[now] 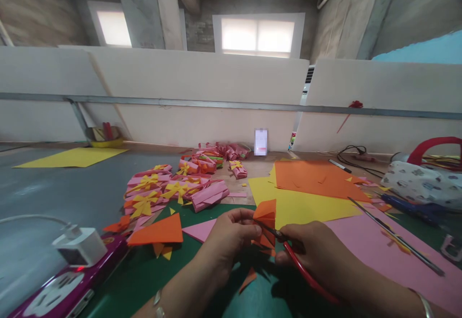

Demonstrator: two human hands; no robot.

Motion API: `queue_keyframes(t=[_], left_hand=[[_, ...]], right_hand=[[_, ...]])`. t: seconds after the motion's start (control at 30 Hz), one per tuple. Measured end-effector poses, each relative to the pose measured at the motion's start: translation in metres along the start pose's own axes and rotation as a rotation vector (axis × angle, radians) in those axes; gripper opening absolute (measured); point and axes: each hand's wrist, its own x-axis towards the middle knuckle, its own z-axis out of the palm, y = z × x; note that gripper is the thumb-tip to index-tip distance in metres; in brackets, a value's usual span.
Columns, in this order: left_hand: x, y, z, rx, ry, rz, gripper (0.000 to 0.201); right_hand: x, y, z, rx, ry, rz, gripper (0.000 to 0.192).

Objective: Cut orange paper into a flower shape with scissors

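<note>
Fingers [240, 222] of the left hand [227, 241] are pinched together on a small folded orange paper piece [266, 213], holding it up just above the green cutting mat [151, 270]. Right beside them, the right hand [317, 255] is closed around the red handles of a pair of scissors [288, 248], whose blades meet the lower edge of the orange piece. Below the fingers, small orange offcuts [248, 279] lie on the mat.

Left of the fingers, an orange triangle [159, 231] and a pink triangle [200, 229] lie flat, and further left a white charger [80, 246] sits plugged into a magenta power strip [68, 289]. Beyond the fingers, a heap of pink paper bows with yellow centres [169, 190] is spread out. To the right of the fingers lie a yellow sheet [306, 205], an orange sheet [314, 178] and a large pink sheet [378, 250], with a long metal ruler [397, 238] across them.
</note>
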Motion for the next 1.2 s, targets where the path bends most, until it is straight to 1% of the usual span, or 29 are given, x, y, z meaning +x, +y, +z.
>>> queue_keyframes(t=[0.23,0.37,0.47,0.53,0.7,0.87,0.97,1.03,1.1,1.17,1.2], left_hand=[[0.001,-0.001,-0.002,0.011,-0.012,0.001,0.025],[0.006,-0.008,-0.005,0.045,-0.07,-0.003,0.03],[0.011,-0.013,-0.008,0.021,-0.112,0.008,0.031],[0.013,-0.015,-0.009,0.001,-0.127,0.01,0.032],[0.012,-0.014,-0.011,0.022,-0.129,0.01,0.033],[0.011,-0.013,-0.009,0.008,-0.114,-0.011,0.033],[0.009,-0.009,-0.006,-0.037,-0.072,-0.001,0.032],[0.009,-0.005,-0.006,-0.089,-0.016,0.003,0.03],[0.009,0.0,-0.006,-0.17,0.036,-0.025,0.027],[0.009,0.002,-0.008,-0.238,0.052,-0.061,0.027],[0.01,0.003,-0.008,-0.264,0.041,-0.074,0.027]], right_hand=[[0.0,0.0,-0.001,-0.034,0.015,-0.012,0.022],[-0.001,0.001,0.001,0.01,0.021,-0.057,0.015],[-0.002,0.0,0.002,0.061,0.021,-0.119,0.016],[-0.001,0.001,0.002,0.07,0.024,-0.132,0.017],[0.001,0.003,0.003,0.077,0.018,-0.119,0.018],[0.0,0.002,0.002,0.09,0.011,-0.108,0.016],[-0.001,0.004,-0.003,0.112,-0.021,-0.122,0.012],[0.0,0.008,-0.011,0.154,-0.088,-0.136,0.009],[0.002,0.013,-0.023,0.212,-0.161,-0.133,0.008],[0.005,0.017,-0.034,0.319,-0.214,-0.086,0.007],[0.006,0.017,-0.038,0.396,-0.216,-0.045,0.009]])
